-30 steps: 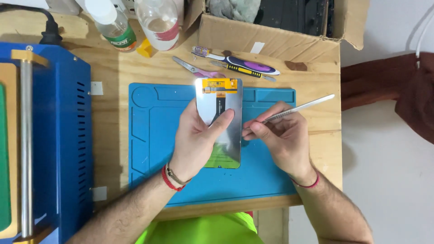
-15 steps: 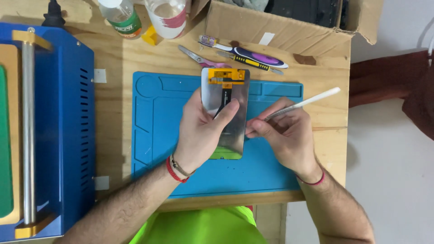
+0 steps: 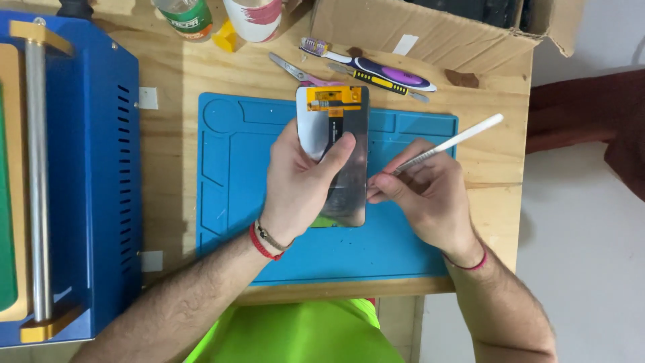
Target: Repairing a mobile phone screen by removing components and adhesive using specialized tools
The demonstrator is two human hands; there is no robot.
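My left hand point(image 3: 299, 185) grips a phone screen panel point(image 3: 339, 107), shiny silver on its back with an orange flex cable at the top end, holding it above the blue work mat point(image 3: 228, 175). The thumb lies across the panel's back. My right hand point(image 3: 426, 191) pinches a thin metal tool point(image 3: 450, 142) with a white handle. Its tip rests against the panel's right edge, near the middle. The handle points up and to the right.
A blue machine point(image 3: 94, 168) with a metal roller fills the left side. Behind the mat lie scissors point(image 3: 289, 67), a toothbrush point(image 3: 376, 66) and a yellow-black cutter point(image 3: 379, 82). Bottles point(image 3: 252, 17) and an open cardboard box point(image 3: 430, 33) stand at the back. The wooden table's right edge point(image 3: 521, 168) is close.
The view has shifted slightly, so everything sits a bit lower and to the right in the frame. Both hands keep the same hold on the panel and the tool.
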